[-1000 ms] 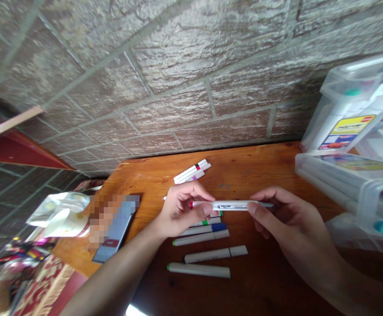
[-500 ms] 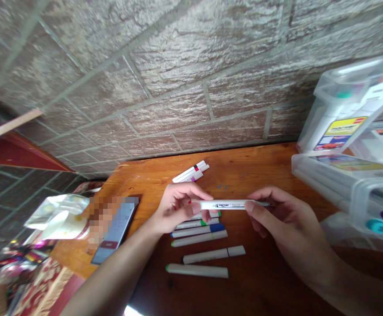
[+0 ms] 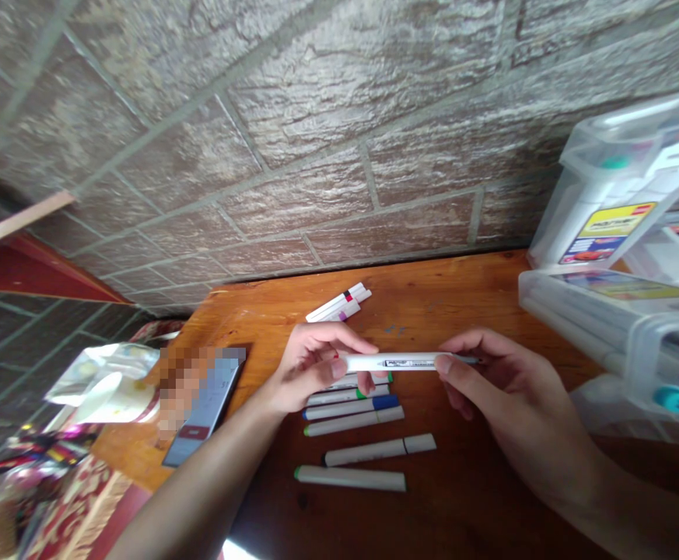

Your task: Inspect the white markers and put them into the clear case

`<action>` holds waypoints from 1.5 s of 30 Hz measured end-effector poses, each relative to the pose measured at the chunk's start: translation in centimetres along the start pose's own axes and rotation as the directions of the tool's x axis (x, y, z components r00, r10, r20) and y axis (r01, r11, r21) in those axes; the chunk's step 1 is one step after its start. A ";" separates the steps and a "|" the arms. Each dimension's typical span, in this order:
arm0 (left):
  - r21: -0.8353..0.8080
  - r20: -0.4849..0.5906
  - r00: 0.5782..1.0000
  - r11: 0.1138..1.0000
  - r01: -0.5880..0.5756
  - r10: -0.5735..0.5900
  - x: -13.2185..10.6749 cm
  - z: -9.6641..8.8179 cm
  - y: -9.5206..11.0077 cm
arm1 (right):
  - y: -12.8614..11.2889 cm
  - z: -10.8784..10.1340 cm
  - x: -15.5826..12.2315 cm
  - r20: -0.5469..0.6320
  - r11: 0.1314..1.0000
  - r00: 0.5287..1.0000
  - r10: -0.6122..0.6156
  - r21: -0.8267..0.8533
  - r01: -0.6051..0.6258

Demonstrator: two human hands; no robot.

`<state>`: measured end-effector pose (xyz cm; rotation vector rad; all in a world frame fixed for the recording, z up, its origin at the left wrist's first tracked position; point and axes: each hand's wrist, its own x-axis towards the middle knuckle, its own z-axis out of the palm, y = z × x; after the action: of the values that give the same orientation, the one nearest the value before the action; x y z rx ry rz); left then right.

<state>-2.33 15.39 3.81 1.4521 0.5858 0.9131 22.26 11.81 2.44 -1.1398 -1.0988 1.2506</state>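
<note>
A white marker (image 3: 400,362) with black print is held level above the wooden table (image 3: 449,288). My left hand (image 3: 316,365) is closed on its left end, and a bit of red shows by the thumb. The other end sits between the thumb and fingers of my right hand (image 3: 502,397), where a thin dark tip pokes out. Beneath the hands lie several white markers, among them a blue-banded marker (image 3: 351,407), a black-banded marker (image 3: 379,450) and a green-ended marker (image 3: 351,478). Farther back, a small group of white markers (image 3: 339,303) shows red and purple bands.
At the right stand clear plastic marker cases (image 3: 607,210), one lying with coloured ends (image 3: 677,398) facing me. A phone (image 3: 211,404) lies to the left, near a white cup (image 3: 114,398). The brick wall (image 3: 316,155) rises behind the table.
Both hands and the marker stay in almost the same place. The view has shifted very slightly.
</note>
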 end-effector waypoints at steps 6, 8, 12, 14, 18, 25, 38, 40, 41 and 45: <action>-0.038 0.027 0.999 0.999 -0.016 0.017 0.1 0.0 0.1 | 0.0 0.0 0.0 0.016 1.000 1.000 0.020 0.023 -0.021; -0.049 0.038 0.999 0.998 -0.026 0.028 0.1 0.0 0.2 | 0.1 0.0 0.0 0.018 1.000 1.000 0.015 0.021 -0.015; -0.056 0.043 0.999 0.998 -0.027 0.030 0.2 0.1 0.2 | 0.0 -0.1 0.0 0.009 1.000 1.000 0.017 0.013 -0.017; -0.057 0.032 0.999 0.998 -0.016 0.018 0.2 0.1 0.2 | -0.1 0.0 0.0 0.017 0.999 0.999 0.035 0.024 -0.035; -0.059 -0.001 1.000 0.998 0.013 -0.013 0.2 0.0 0.2 | -0.2 0.2 0.1 0.018 0.999 0.999 0.039 0.034 -0.040; -0.085 0.017 1.000 0.996 0.007 -0.005 0.3 0.2 0.5 | 0.0 0.1 0.1 0.017 1.000 1.000 0.025 0.018 -0.025; -0.110 0.040 0.999 0.994 -0.009 0.013 0.4 0.2 0.5 | -0.2 0.0 0.1 0.024 1.000 0.999 0.021 0.005 -0.021; -0.107 0.041 0.999 0.994 -0.014 0.019 0.4 0.2 0.4 | -0.1 -0.1 0.1 0.019 1.000 1.000 0.022 0.002 -0.022; -0.108 0.042 0.999 0.994 -0.017 0.022 0.4 0.2 0.4 | -0.1 -0.1 0.1 0.018 1.000 1.000 0.022 0.002 -0.022; -0.118 0.051 0.999 0.993 -0.014 0.020 0.5 0.2 0.5 | 0.0 -0.1 0.1 0.025 1.000 0.999 0.023 -0.003 -0.023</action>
<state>-2.00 15.60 4.37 1.3725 0.4739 0.9063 22.32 11.94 2.42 -1.1449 -1.1094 1.2851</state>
